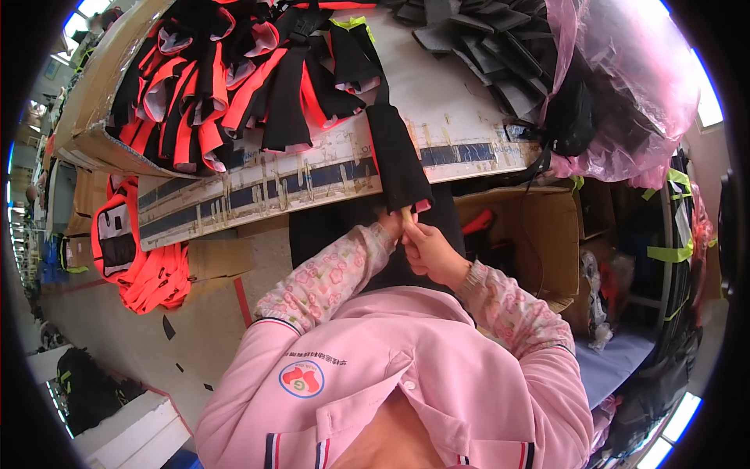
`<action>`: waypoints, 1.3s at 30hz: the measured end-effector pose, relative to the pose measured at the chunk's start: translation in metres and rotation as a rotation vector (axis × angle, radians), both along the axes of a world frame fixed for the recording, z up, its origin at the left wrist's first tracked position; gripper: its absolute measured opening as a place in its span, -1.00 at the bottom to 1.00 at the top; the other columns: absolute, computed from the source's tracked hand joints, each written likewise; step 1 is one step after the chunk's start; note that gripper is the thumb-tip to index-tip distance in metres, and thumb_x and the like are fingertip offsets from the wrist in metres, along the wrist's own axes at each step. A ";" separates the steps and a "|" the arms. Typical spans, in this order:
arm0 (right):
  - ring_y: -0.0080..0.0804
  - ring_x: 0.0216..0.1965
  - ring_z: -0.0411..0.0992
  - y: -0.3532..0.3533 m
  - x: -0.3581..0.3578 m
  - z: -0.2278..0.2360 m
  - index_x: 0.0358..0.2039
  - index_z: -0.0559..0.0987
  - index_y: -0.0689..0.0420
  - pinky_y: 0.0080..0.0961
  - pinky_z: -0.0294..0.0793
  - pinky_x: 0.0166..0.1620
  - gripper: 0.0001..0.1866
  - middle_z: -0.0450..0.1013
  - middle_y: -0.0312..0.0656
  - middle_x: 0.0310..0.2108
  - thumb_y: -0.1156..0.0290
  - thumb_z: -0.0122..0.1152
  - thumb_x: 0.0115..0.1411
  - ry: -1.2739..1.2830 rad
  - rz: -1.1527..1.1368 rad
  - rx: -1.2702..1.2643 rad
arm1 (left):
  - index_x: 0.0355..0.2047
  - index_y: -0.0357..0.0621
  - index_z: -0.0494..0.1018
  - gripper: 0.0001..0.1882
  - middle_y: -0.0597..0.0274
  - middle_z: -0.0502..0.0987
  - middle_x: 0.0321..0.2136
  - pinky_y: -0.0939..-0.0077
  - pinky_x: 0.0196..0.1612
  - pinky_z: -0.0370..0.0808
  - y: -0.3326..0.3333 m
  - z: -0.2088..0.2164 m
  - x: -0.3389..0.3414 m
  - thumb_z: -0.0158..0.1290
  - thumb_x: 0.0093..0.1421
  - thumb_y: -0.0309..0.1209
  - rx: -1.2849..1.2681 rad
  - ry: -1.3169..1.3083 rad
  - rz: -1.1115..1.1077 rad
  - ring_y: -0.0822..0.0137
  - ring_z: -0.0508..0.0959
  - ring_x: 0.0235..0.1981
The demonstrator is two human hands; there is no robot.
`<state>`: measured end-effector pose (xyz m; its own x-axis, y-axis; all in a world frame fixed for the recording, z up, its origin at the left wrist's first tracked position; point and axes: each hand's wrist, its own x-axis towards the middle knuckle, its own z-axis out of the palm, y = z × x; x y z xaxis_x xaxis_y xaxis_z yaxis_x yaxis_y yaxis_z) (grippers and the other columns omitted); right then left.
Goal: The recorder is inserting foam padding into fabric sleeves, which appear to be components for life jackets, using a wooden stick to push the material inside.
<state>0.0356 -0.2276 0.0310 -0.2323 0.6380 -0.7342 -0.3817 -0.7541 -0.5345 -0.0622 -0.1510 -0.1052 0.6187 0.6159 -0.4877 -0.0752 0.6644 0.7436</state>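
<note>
A black fabric strap sleeve [398,156] with an orange edge lies across the table's front edge, its lower end hanging toward me. My left hand [389,225] is at that lower end, closed on the fabric, with most of its fingers hidden behind it. Just to the right, my right hand [431,252] is closed in a pinch. Between its fingertips and the sleeve's open end shows a thin tan stick-like piece [406,215]. How far that piece reaches into the sleeve is hidden.
Many black and orange sleeves [211,94] are heaped at the table's left by a cardboard box [86,117]. Dark grey foam pieces [500,47] and a pink plastic bag [625,86] are at the right. Orange vests [148,266] hang below left; an open carton [523,234] stands beneath the table.
</note>
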 end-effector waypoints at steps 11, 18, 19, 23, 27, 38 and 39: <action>-0.64 -0.71 0.05 -0.085 0.009 0.040 -0.49 0.34 0.08 -0.69 0.07 -0.66 -0.68 0.14 -0.38 -0.70 0.20 -0.24 0.33 0.038 -0.071 -0.106 | -0.46 -0.08 0.34 -0.74 0.27 0.39 -0.65 0.46 -0.46 0.44 -0.002 0.013 0.017 -0.15 0.27 -0.21 0.035 -0.126 0.276 0.40 0.37 -0.68; -0.64 -0.75 0.03 -0.083 0.010 0.033 -0.49 0.33 0.08 -0.67 0.03 -0.69 -0.69 0.15 -0.39 -0.72 0.20 -0.22 0.32 0.061 -0.202 -0.115 | -0.26 -0.09 0.45 -0.72 0.27 0.51 -0.50 0.70 -0.68 0.21 0.000 0.019 0.022 -0.10 0.25 -0.17 0.044 -0.189 0.281 0.55 0.32 -0.72; -0.63 -0.76 0.01 -0.076 0.009 0.031 -0.48 0.33 0.07 -0.66 0.00 -0.71 -0.71 0.14 -0.40 -0.72 0.20 -0.20 0.32 0.040 -0.230 -0.119 | -0.26 -0.09 0.45 -0.72 0.27 0.51 -0.50 0.70 -0.68 0.21 -0.001 0.023 0.024 -0.10 0.25 -0.17 0.042 -0.190 0.275 0.55 0.32 -0.72; -0.63 -0.77 -0.01 -0.018 0.000 -0.001 -0.50 0.31 0.03 -0.67 -0.05 -0.72 -0.74 0.09 -0.43 -0.72 0.20 -0.17 0.29 -0.065 -0.302 -0.012 | -0.36 -0.07 0.43 -0.68 0.35 0.41 -0.66 0.67 -0.75 0.14 -0.008 0.022 0.021 -0.14 0.26 -0.11 0.034 -0.001 0.260 0.57 0.26 -0.79; -0.66 -0.77 -0.04 0.003 -0.018 -0.015 -0.50 0.29 0.02 -0.68 -0.09 -0.72 -0.73 0.05 -0.47 -0.73 0.18 -0.17 0.29 -0.044 -0.364 0.012 | -0.46 -0.04 0.38 -0.64 0.44 0.24 -0.79 0.62 -0.83 0.05 -0.001 0.018 0.015 -0.21 0.28 -0.08 0.025 0.106 0.231 0.57 0.16 -0.87; -0.62 -0.79 -0.02 -0.068 -0.010 0.011 -0.46 0.30 0.06 -0.66 -0.05 -0.73 -0.74 0.11 -0.39 -0.72 0.20 -0.18 0.29 -0.026 -0.305 -0.081 | -0.12 -0.07 0.39 -0.75 0.23 0.51 -0.26 0.48 -0.40 0.49 -0.003 0.036 0.025 -0.11 0.26 -0.26 0.026 -0.147 0.395 0.34 0.55 -0.29; -0.63 -0.79 -0.02 -0.061 -0.009 0.010 -0.46 0.31 0.07 -0.67 -0.04 -0.73 -0.74 0.12 -0.39 -0.72 0.20 -0.18 0.29 -0.105 -0.335 -0.026 | -0.13 -0.07 0.39 -0.75 0.22 0.51 -0.26 0.49 -0.42 0.49 -0.001 0.030 0.020 -0.10 0.26 -0.25 0.061 -0.135 0.339 0.35 0.55 -0.33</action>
